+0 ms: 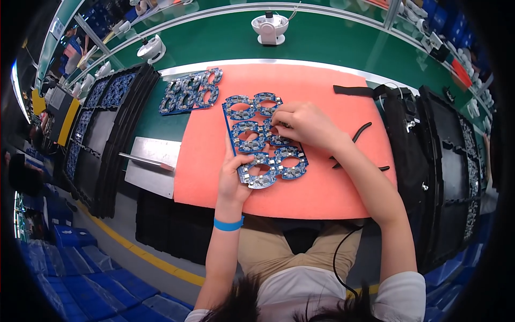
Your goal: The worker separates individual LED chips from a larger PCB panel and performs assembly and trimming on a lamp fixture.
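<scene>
A blue panel of ring-shaped circuit boards (pixel 248 141), joined in two columns, is held tilted above an orange mat (pixel 204 180). My left hand (pixel 232 180) grips its lower left part, thumb on top and fingers partly hidden underneath. A blue band circles my left wrist. My right hand (pixel 307 126) is closed with its fingertips on the middle ring of the right column; the fingertips are partly hidden. Under my right forearm lies a tool with black handles (pixel 362 131), its head mostly covered.
Another circuit board panel (pixel 191 92) lies at the mat's far left corner. A metal plate with a raised bar (pixel 150 155) is beside the mat. Black trays with boards stand left (pixel 104 145) and right (pixel 456 145). A black strap (pixel 354 90) and white devices (pixel 270 32) lie farther back.
</scene>
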Demonstrator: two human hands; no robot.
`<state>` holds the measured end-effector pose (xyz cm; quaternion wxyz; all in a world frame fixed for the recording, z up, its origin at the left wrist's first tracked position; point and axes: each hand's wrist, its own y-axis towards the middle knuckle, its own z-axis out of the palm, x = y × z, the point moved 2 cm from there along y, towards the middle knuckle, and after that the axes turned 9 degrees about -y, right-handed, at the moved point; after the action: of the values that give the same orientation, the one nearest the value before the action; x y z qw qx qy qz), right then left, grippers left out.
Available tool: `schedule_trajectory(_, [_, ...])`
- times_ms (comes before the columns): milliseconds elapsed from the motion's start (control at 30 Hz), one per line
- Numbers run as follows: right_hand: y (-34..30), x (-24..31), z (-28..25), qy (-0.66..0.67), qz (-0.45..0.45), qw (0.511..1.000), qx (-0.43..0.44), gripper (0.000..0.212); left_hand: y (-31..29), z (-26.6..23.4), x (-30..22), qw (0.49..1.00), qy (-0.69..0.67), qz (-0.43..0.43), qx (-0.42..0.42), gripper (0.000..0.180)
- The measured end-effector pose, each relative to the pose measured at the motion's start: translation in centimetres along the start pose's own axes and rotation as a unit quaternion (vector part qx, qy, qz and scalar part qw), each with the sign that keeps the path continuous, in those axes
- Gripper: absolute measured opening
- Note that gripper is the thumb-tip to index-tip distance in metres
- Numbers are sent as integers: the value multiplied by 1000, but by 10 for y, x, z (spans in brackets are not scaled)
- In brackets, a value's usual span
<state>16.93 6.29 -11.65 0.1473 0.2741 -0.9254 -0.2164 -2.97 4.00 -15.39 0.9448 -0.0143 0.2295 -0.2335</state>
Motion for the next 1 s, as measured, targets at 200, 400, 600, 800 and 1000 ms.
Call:
schedule_trajectory(200, [-1,-8,-1,73,52,996,-3,12,-1,0,1,1000,1,6,13,75])
schedule_trajectory(400, [-1,-7,-3,49,57,997,28,13,-1,0,0,1000,11,9,13,76])
schedule_trajectory(600, [8,-14,-4,143,97,985,29,16,-1,-2,-2,998,54,5,2,63])
schedule_trajectory(800, [48,-8,17,48,34,998,-33,18,-2,-2,-1,1000,26,4,1,60])
schedule_trajectory(1000, [56,-5,28,-10,-5,999,-31,14,-1,3,0,999,36,14,4,60])
